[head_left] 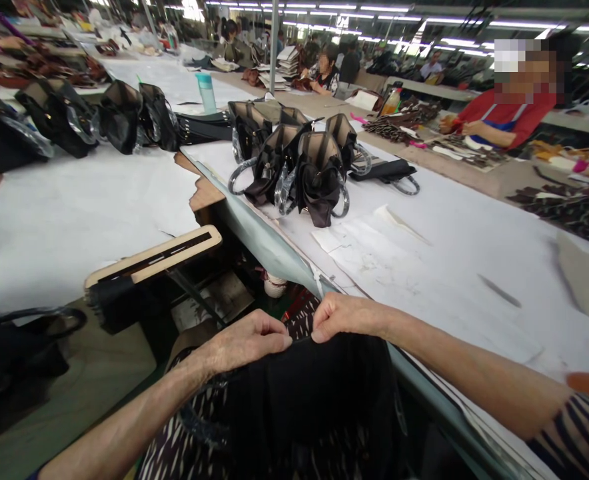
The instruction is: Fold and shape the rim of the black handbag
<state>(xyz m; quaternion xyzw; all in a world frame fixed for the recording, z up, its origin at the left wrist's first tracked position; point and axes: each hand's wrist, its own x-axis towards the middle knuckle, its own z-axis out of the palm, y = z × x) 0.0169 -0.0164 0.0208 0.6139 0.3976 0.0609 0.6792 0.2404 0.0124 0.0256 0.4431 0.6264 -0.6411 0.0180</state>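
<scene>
A black fabric piece [309, 393] lies on my lap, low in the middle of the view. My left hand [247, 340] is closed in a pinch on its upper edge. Right beside it, my right hand [344, 315] is also closed, pinching the same edge. The two hands almost touch at the fingertips. Beneath the fabric shows my patterned dark-and-white clothing [184, 447].
A group of black handbags [299, 167] with wrapped handles stands on the white-covered table [449, 260] ahead. More black bags [99, 117] line the left table, near a teal bottle [206, 92]. A slotted wooden board [159, 257] juts out at left. Other people work at far tables.
</scene>
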